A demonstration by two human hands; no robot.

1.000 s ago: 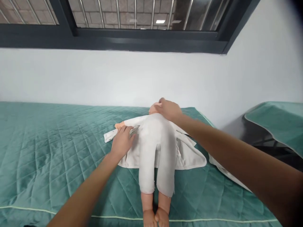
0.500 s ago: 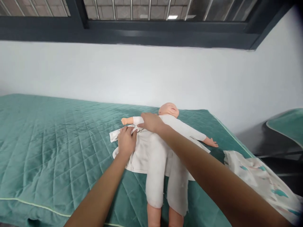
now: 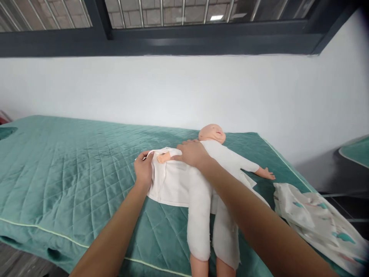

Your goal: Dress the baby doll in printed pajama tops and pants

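Observation:
A baby doll (image 3: pixel 198 207) with a white cloth body lies on its back, its bare head (image 3: pixel 210 132) near the wall. Spread under it is a white baby shirt (image 3: pixel 174 184). My left hand (image 3: pixel 143 169) is closed on the shirt's upper edge, left of the doll. My right hand (image 3: pixel 192 153) wraps round the doll's arm on that side, below the shoulder. The doll's small hand (image 3: pixel 163 157) pokes out beside my right fingers, over the shirt. On the other side, the doll's arm (image 3: pixel 248 163) is stretched out on the bed.
A green quilted bedspread (image 3: pixel 72 173) covers the bed. To the right lies a crumpled white cloth (image 3: pixel 314 219) with a green pattern. Behind the bed rises a white wall (image 3: pixel 129 92) under a dark window frame (image 3: pixel 201 44). Another green surface (image 3: pixel 357 152) shows at far right.
The doll's arm, earlier stretched out to the left, is now bent down over the shirt. My left hand has moved slightly left with the shirt's edge. The view has shifted a little.

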